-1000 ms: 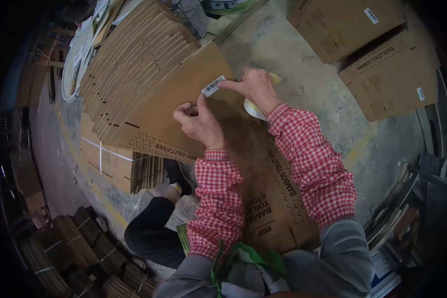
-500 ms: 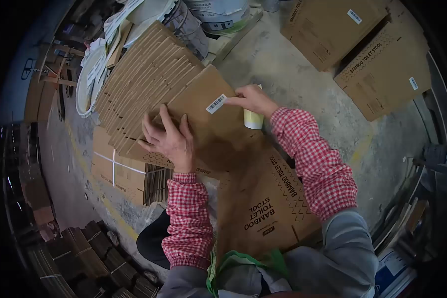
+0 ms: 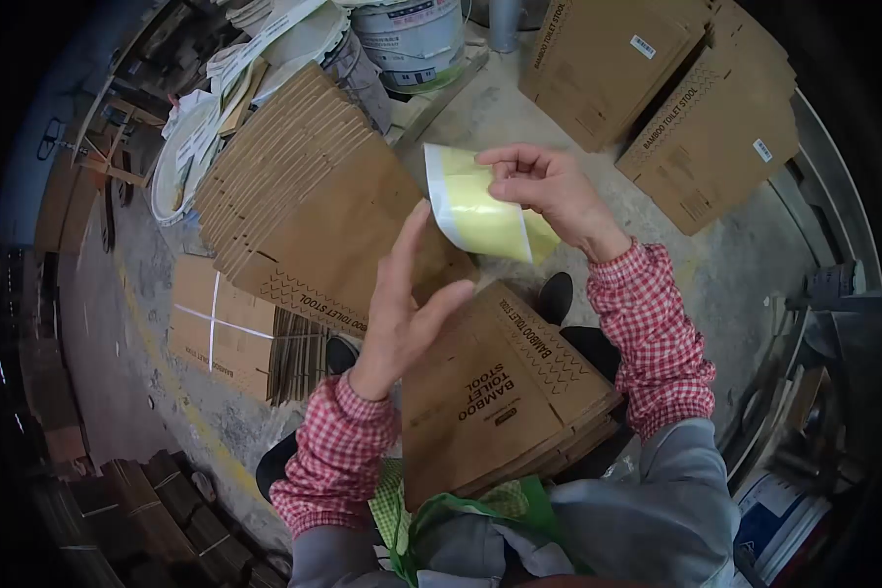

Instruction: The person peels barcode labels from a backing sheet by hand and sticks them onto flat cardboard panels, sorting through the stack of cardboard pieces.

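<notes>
My right hand (image 3: 549, 191) pinches a curled, glossy yellow label sheet (image 3: 475, 208) with white edges, between thumb and fingers. My left hand (image 3: 407, 304) is raised just left of the sheet, thumb and fingers apart, holding nothing. Behind it leans a fanned stack of flattened brown cartons (image 3: 314, 211). On my lap lies another pile of flat cartons (image 3: 495, 392) printed "BAMBOO TOILET STOOL", its top face showing no barcode.
Two leaning carton stacks (image 3: 701, 142) with barcode stickers stand at the upper right. A strapped carton bundle (image 3: 230, 328) sits on the floor at left. Paint buckets (image 3: 407, 44) stand at the back, and dark bundles (image 3: 157, 510) lie lower left.
My left hand has let go of the barcoded carton, which no longer shows over the fanned stack. My right hand has left its sticker and moved right, with the yellow sheet opened into view.
</notes>
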`<state>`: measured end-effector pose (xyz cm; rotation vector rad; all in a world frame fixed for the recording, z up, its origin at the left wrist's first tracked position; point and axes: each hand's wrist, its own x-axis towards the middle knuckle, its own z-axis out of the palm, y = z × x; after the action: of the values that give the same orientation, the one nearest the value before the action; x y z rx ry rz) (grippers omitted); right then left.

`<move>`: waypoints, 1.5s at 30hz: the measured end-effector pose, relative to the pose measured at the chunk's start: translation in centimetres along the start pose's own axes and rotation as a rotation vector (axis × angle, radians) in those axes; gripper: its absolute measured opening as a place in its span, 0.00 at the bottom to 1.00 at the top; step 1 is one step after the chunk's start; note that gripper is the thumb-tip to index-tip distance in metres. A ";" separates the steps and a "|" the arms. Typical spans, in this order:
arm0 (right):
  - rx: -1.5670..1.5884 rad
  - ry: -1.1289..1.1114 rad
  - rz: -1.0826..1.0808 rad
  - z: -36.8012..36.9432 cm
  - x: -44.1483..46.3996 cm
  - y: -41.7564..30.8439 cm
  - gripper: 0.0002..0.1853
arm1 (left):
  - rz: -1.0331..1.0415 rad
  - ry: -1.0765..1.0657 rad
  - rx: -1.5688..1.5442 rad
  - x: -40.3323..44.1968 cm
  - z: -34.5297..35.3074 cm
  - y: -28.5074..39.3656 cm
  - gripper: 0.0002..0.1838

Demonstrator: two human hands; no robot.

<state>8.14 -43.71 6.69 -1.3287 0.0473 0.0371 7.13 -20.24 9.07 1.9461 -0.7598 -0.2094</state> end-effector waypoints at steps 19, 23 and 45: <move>-0.527 -0.062 -0.721 4.9 -2.4 3.2 0.04 | 0.081 0.459 0.016 -2.2 2.3 -1.9 0.16; -0.612 -0.047 -0.714 5.1 -2.8 3.3 0.04 | 0.225 0.408 0.157 -1.8 2.3 -1.8 0.11; -0.650 -0.192 -0.687 5.3 -3.5 3.2 0.06 | 0.000 0.309 -0.217 -2.5 0.3 -0.2 0.11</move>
<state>4.58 -37.82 5.00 -1.9194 -0.6307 -0.4348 5.11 -18.92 8.35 1.7205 -0.5115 0.0108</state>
